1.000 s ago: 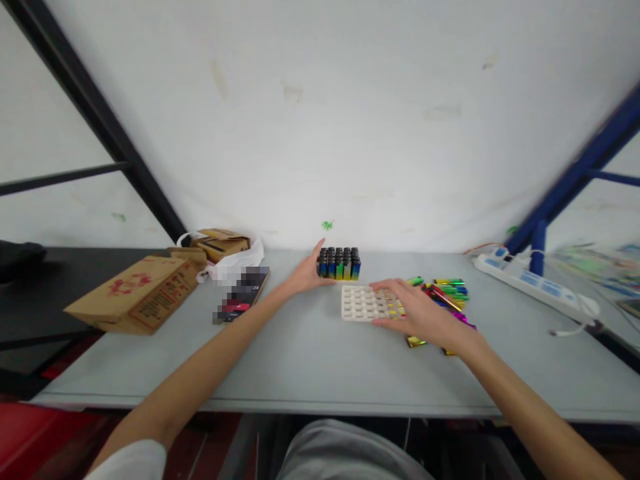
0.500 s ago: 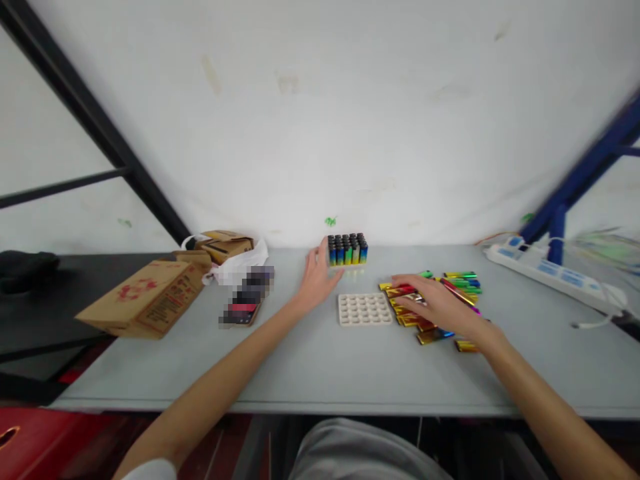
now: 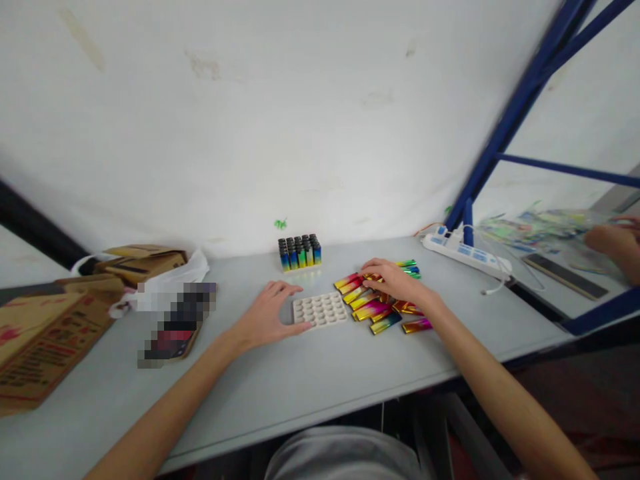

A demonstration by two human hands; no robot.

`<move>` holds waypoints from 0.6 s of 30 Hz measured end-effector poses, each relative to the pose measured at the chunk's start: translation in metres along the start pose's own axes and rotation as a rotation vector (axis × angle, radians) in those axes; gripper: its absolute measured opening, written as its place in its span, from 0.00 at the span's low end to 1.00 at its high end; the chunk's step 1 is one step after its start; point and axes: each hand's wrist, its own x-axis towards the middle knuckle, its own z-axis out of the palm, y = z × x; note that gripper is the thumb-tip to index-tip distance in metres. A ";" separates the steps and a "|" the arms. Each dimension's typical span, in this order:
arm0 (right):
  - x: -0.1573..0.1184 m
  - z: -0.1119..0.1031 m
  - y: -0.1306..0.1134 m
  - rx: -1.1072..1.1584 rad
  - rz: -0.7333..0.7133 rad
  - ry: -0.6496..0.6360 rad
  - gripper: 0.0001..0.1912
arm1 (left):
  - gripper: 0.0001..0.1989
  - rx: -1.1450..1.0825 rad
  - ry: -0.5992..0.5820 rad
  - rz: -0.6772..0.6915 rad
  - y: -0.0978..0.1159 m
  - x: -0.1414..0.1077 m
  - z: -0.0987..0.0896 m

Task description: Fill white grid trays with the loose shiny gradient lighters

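Observation:
My left hand [image 3: 273, 315] is open beside the left end of a white tray [image 3: 320, 311] with rows of round hollows. Its thumb lies along the tray's near edge and its fingers are spread toward the far side. My right hand [image 3: 395, 280] bends over a loose pile of shiny, gradient-coloured flat tubes [image 3: 367, 310] that look like lighter casings. Its fingers are apart and touch the pile's upper left; no tube shows lifted in them. Behind the tray, a block of upright black-topped, blue-to-yellow lighter-like pieces [image 3: 300, 255] stands in tidy rows.
A blurred-out phone [image 3: 183, 327] lies at the left, near a white plastic bag [image 3: 193, 277] and cardboard boxes [image 3: 60, 340]. A white power strip [image 3: 465, 257] runs along the right, by a blue metal frame [image 3: 493, 147]. Another person's hand [image 3: 615, 243] is beyond it.
My left hand has left the upright block and come nearer, to the white tray. My right hand stays over the pile. The view has turned right, bringing another person's hand into sight.

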 end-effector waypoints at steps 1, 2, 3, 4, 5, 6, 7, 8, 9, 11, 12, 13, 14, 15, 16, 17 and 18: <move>0.003 -0.001 0.000 0.016 -0.007 -0.017 0.12 | 0.34 0.007 -0.017 0.008 -0.001 0.000 -0.001; 0.006 -0.002 0.001 0.031 -0.010 -0.037 0.11 | 0.34 0.011 -0.033 0.010 -0.002 -0.001 -0.001; 0.009 -0.003 0.002 0.042 -0.008 -0.056 0.10 | 0.35 0.011 -0.045 0.008 -0.003 -0.002 -0.001; 0.012 -0.004 0.003 0.043 -0.004 -0.072 0.09 | 0.35 0.008 -0.054 0.003 -0.004 -0.003 0.000; 0.016 -0.005 0.004 0.037 0.000 -0.088 0.09 | 0.36 0.002 -0.058 -0.001 -0.005 -0.003 0.000; 0.020 -0.006 0.005 0.026 0.006 -0.103 0.09 | 0.36 -0.008 -0.059 -0.005 -0.005 -0.004 0.001; 0.024 -0.006 0.006 0.014 0.008 -0.123 0.11 | 0.36 -0.019 -0.060 -0.005 -0.005 -0.004 0.001; 0.028 -0.007 0.007 0.006 0.006 -0.145 0.12 | 0.35 -0.031 -0.060 -0.004 -0.004 -0.004 0.001; 0.031 -0.008 0.007 0.006 0.003 -0.159 0.12 | 0.34 -0.042 -0.060 -0.002 -0.004 -0.004 0.000; 0.036 -0.008 0.008 0.056 -0.008 -0.155 0.10 | 0.32 -0.059 -0.057 0.003 -0.002 -0.003 -0.002; 0.037 -0.008 0.007 0.111 -0.013 -0.131 0.09 | 0.32 -0.065 -0.054 0.003 -0.002 -0.003 -0.003; 0.038 -0.008 0.006 0.190 -0.013 -0.092 0.10 | 0.32 -0.072 -0.051 0.001 -0.001 -0.003 -0.004; 0.038 -0.008 0.004 0.289 -0.003 -0.041 0.12 | 0.32 -0.079 -0.047 -0.003 0.000 -0.003 -0.005; 0.038 -0.007 0.001 0.398 0.018 0.016 0.15 | 0.32 -0.089 -0.041 -0.009 0.001 -0.002 -0.005; 0.038 -0.006 -0.002 0.509 0.048 0.076 0.17 | 0.32 -0.102 -0.033 -0.017 0.001 -0.002 -0.006; 0.039 -0.005 -0.007 0.622 0.083 0.140 0.18 | 0.32 -0.116 -0.022 -0.026 0.002 -0.001 -0.005; 0.040 -0.004 -0.012 0.743 0.115 0.199 0.19 | 0.32 -0.128 -0.008 -0.035 0.002 0.000 -0.004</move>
